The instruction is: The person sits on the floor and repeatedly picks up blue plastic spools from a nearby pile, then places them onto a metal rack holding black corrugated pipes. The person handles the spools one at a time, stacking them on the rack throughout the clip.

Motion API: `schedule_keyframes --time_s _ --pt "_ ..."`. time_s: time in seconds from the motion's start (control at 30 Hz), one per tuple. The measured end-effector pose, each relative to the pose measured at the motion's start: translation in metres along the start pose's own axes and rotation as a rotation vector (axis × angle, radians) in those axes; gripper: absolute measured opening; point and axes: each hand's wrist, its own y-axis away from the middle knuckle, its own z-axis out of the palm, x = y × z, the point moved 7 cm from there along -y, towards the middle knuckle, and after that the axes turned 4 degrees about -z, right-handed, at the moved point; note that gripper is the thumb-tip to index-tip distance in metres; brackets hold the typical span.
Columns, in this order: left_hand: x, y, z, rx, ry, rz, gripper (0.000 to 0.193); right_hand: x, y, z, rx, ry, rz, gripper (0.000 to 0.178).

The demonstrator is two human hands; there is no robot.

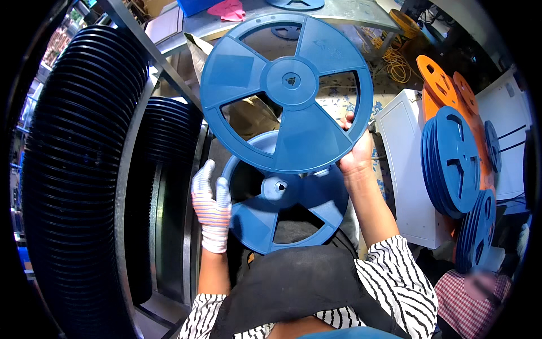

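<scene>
My bare right hand (357, 152) grips the lower right rim of a large blue plastic reel flange (307, 138), its fingers partly hidden behind the disc. The flange is held up facing me, with a round hub and three open windows. Below it, partly covered, a second blue flange (254, 229) rests over my lap. My left hand (212, 200), in a white striped knit glove, is at that lower flange's left rim. Its fingers stretch upward with the thumb apart; whether it touches the rim is hard to tell.
Long rows of black reels (79, 169) stand in a metal rack (132, 186) on the left. A metal table (344, 12) is ahead. On the right are a white cabinet (401, 169), stacked blue flanges (457, 164), orange flanges (437, 79) and another person's checkered sleeve (460, 299).
</scene>
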Motion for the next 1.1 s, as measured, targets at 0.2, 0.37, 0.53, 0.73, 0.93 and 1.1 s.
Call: schedule_keyframes --time_s 0.2,0.37,0.53,0.73,0.93,1.1 --pt "-0.003 -0.022 -0.013 0.182 0.173 -0.008 0.039 0.014 -0.006 -0.001 0.025 -0.005 0.021 0.013" --pt "0.021 -0.043 -0.013 0.193 0.138 0.102 0.039 0.029 0.003 0.017 0.015 0.049 0.008 0.037" --pt "0.043 -0.053 -0.007 0.146 0.113 0.130 0.046 0.050 0.012 0.038 -0.076 0.114 -0.005 0.046" --pt "0.018 -0.063 0.029 -0.096 0.180 -0.134 0.098 0.090 0.051 0.070 -0.227 0.313 -0.116 0.058" --pt "0.000 -0.051 0.031 -0.108 0.762 -0.315 0.079 0.125 0.117 0.103 -0.999 0.823 -0.401 0.075" --pt "0.009 -0.031 0.018 -0.246 1.302 -0.355 0.062 0.097 0.079 0.090 -1.078 1.343 -0.685 0.071"
